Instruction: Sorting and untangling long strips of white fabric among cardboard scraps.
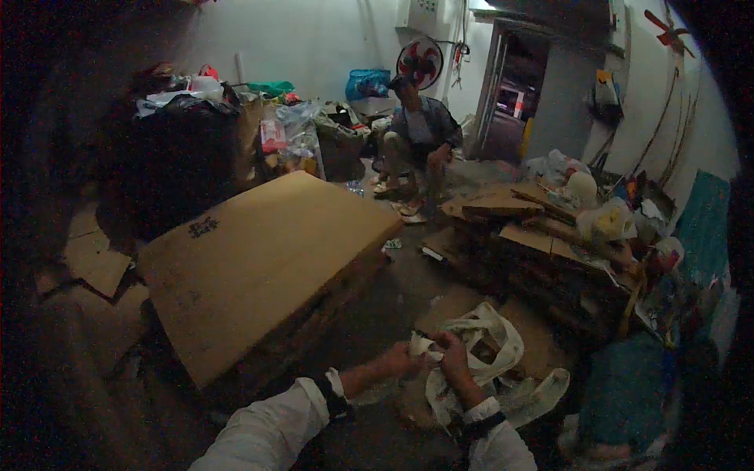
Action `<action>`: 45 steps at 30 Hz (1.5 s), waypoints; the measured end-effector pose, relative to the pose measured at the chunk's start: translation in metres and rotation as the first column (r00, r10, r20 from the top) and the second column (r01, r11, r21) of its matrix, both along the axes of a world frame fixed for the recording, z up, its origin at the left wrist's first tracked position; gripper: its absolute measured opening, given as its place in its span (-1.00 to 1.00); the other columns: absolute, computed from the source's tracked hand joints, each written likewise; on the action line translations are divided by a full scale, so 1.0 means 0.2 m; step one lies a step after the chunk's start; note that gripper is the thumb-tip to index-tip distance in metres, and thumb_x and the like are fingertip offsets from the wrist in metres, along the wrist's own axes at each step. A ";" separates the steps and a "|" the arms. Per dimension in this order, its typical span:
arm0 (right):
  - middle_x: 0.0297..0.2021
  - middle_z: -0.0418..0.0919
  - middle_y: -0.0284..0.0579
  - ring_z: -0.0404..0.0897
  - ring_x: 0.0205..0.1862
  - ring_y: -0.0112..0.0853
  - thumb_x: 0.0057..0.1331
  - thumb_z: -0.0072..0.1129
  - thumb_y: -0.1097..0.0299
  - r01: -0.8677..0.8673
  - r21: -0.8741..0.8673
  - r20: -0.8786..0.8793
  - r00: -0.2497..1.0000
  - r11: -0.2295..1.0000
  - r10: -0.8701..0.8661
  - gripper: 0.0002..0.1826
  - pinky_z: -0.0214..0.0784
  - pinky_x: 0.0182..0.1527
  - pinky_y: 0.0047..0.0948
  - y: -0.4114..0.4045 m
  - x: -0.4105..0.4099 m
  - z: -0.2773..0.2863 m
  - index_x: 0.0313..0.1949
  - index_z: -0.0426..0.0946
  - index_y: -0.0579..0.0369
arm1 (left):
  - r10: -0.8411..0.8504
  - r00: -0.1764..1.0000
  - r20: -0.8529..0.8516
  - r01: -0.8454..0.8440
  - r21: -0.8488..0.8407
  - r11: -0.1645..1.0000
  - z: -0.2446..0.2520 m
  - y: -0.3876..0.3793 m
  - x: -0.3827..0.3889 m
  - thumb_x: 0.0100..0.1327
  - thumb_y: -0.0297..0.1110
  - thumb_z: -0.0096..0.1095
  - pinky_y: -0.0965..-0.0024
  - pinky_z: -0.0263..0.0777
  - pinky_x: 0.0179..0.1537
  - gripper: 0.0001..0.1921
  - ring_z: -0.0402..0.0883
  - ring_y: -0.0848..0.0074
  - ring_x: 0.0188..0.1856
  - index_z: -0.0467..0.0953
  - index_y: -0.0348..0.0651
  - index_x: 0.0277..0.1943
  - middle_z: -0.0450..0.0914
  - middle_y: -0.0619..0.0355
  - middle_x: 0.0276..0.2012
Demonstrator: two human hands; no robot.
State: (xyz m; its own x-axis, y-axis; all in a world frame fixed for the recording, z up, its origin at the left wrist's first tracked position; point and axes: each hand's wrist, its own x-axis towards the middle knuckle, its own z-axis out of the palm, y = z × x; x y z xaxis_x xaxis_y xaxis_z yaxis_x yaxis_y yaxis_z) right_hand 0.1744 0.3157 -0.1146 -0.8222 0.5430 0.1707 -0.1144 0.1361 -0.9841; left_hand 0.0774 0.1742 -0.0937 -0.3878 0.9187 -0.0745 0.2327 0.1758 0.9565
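My left hand (398, 358) and my right hand (451, 353) are close together in front of me, below the middle of the view. Between them they hold a small crumpled white piece (422, 345), perhaps paper or plastic; its exact kind is unclear in the dim light. A whitish plastic bag (508, 347) with loop handles lies spread around and beyond my right hand. Brown material shows through the bag's handle opening. Both my forearms wear white sleeves with dark bands near the wrists.
A large flat cardboard sheet (277, 241) lies to the left on a stack. Flattened cardboard (536, 238) and filled plastic bags (609, 221) are piled at the right. Another person (419, 126) sits low at the back before a red fan (419, 63). A dark heap with bags (182, 141) stands back left.
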 end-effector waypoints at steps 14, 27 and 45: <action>-0.25 0.58 -0.04 0.56 -0.16 -0.35 0.16 0.18 0.42 -0.024 0.470 0.007 1.000 0.882 0.024 -0.64 0.38 -0.08 -0.38 0.14 0.24 -0.08 -0.05 0.43 0.25 | 0.244 0.827 0.507 -0.298 0.027 0.954 -0.20 0.21 0.12 0.28 -0.11 0.10 0.40 0.40 -0.41 -0.69 0.54 0.54 -0.38 0.53 -0.21 -0.16 0.56 0.20 -0.33; -0.40 0.58 -0.17 0.52 -0.38 -0.45 0.22 0.13 0.16 0.139 0.055 0.033 0.989 0.989 -0.141 -0.69 0.38 -0.29 -0.41 0.53 0.31 0.11 -0.24 0.54 0.17 | 0.055 0.889 0.454 -0.119 0.114 0.986 -0.02 0.35 0.32 0.22 -0.18 0.17 0.57 0.27 -0.39 -0.64 0.39 0.71 -0.36 0.39 -0.14 0.02 0.48 0.30 -0.30; -0.29 0.61 -0.16 0.56 -0.31 -0.47 0.20 0.19 0.26 -0.117 0.101 0.043 0.993 0.988 0.113 -0.68 0.42 -0.26 -0.46 0.37 0.25 0.21 -0.14 0.53 0.22 | -0.069 0.854 0.516 0.007 0.120 0.993 0.11 0.31 0.23 0.41 -0.14 -0.18 0.42 0.39 -0.05 -0.65 0.51 0.51 -0.12 0.39 -0.23 0.02 0.51 0.14 -0.14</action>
